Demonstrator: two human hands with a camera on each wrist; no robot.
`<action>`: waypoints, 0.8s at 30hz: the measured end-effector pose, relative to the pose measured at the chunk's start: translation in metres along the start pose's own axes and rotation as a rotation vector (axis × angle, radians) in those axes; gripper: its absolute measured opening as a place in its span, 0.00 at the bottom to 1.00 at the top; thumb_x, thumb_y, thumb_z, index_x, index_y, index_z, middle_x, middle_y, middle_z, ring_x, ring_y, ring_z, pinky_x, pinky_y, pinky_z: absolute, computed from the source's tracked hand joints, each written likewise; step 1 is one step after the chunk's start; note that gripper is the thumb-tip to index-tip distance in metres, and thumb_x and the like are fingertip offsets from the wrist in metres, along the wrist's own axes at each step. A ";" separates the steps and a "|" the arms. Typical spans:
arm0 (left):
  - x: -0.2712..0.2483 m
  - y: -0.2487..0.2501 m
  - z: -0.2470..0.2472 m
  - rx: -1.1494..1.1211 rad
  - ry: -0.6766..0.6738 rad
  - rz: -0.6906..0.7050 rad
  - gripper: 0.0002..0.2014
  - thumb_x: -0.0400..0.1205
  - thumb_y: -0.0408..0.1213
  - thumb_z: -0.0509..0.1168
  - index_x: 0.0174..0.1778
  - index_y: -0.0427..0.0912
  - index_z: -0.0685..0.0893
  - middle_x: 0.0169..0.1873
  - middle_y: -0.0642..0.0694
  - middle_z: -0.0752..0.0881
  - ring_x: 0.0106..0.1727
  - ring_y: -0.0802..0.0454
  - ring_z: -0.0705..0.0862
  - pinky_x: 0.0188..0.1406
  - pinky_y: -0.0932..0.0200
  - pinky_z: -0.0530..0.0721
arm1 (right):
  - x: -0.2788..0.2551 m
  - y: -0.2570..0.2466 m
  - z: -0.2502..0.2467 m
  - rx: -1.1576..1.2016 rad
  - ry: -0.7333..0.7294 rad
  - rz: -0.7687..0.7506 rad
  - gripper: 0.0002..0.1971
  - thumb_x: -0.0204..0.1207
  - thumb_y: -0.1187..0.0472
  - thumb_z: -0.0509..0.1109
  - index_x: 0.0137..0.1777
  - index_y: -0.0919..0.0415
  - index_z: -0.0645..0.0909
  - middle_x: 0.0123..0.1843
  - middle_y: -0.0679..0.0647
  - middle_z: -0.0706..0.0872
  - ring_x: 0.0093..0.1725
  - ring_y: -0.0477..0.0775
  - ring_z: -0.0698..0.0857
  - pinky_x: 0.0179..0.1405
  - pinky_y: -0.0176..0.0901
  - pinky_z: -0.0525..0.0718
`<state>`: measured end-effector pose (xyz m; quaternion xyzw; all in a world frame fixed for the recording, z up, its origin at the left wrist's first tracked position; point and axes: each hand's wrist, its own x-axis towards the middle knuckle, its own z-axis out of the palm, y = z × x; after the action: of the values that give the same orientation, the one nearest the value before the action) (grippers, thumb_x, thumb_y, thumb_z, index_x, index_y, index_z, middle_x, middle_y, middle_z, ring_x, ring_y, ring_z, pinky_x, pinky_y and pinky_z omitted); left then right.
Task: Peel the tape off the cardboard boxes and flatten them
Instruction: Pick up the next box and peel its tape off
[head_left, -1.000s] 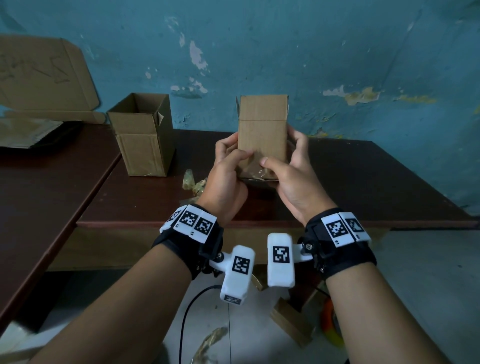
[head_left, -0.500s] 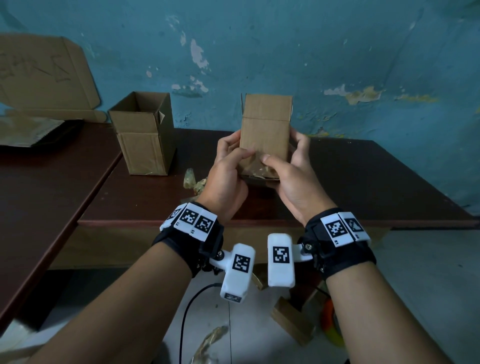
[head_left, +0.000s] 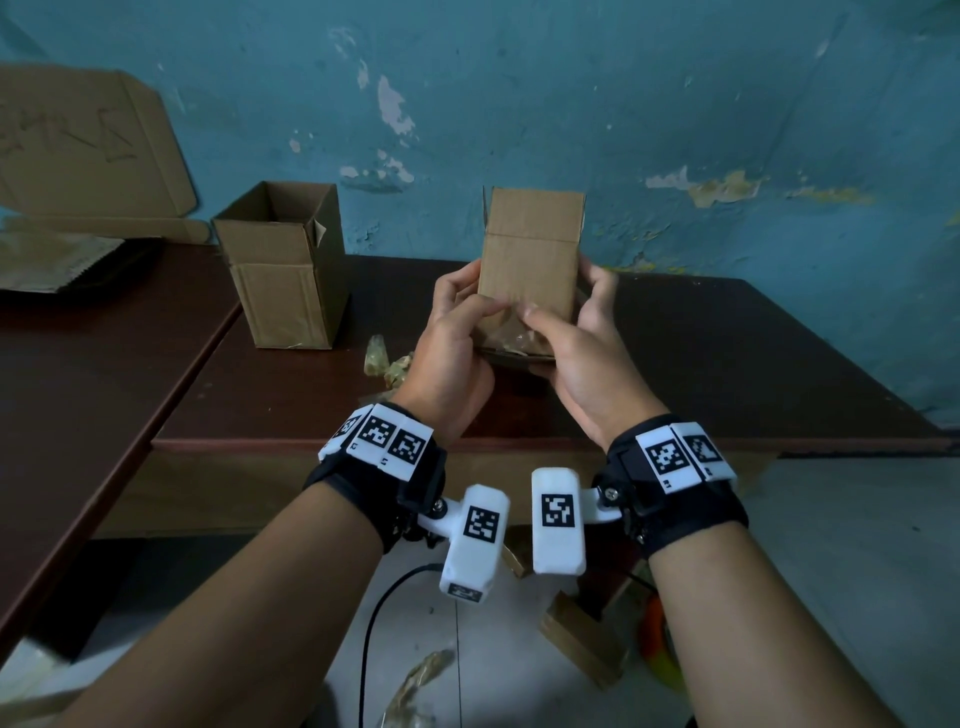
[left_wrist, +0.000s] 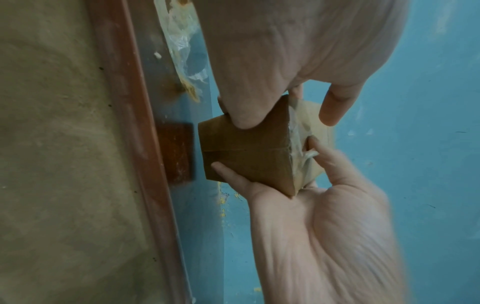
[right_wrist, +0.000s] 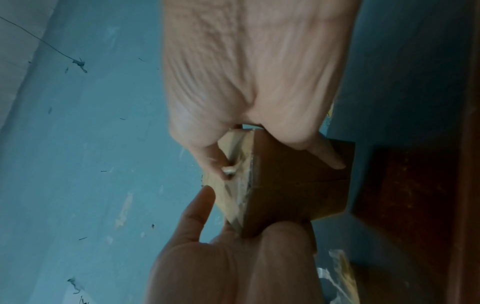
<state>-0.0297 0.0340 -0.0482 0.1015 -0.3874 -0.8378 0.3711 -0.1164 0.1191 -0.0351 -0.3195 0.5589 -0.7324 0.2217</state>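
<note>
Both hands grip small box (head_left: 530, 260), wrist views reveal peeling tape (left_wrist: 302, 152)

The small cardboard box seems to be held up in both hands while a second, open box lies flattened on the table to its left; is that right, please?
Not quite. The second, open box is not flattened: the head view shows it standing upright on the table with its top open. The rest holds: the left hand and right hand both hold the small cardboard box up, and the open box is to its left.

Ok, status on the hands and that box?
Left hand and right hand both gripping small box, held above table. Tape still on bottom, fingers picking at it. Nothing in the way.
</note>
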 end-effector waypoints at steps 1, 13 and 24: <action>-0.001 0.000 -0.001 0.004 0.003 0.000 0.27 0.84 0.25 0.64 0.81 0.38 0.73 0.77 0.30 0.81 0.77 0.34 0.83 0.70 0.41 0.88 | 0.000 0.000 0.000 -0.019 -0.009 -0.011 0.40 0.75 0.65 0.75 0.83 0.52 0.60 0.81 0.60 0.78 0.79 0.56 0.83 0.77 0.60 0.87; 0.000 0.000 -0.001 -0.001 0.001 -0.001 0.27 0.83 0.24 0.65 0.80 0.38 0.74 0.77 0.29 0.81 0.77 0.32 0.82 0.78 0.34 0.81 | 0.000 0.001 0.000 0.010 -0.011 0.019 0.37 0.75 0.65 0.72 0.81 0.51 0.61 0.79 0.60 0.79 0.78 0.58 0.84 0.78 0.69 0.85; 0.000 0.002 -0.002 0.014 0.021 0.003 0.28 0.80 0.26 0.66 0.79 0.39 0.74 0.76 0.30 0.81 0.78 0.32 0.81 0.75 0.38 0.82 | -0.002 0.001 0.001 -0.050 -0.045 -0.016 0.42 0.66 0.70 0.70 0.81 0.50 0.60 0.79 0.60 0.76 0.79 0.61 0.81 0.73 0.63 0.87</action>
<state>-0.0274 0.0319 -0.0484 0.1121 -0.3897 -0.8332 0.3758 -0.1139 0.1194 -0.0362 -0.3457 0.5692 -0.7126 0.2206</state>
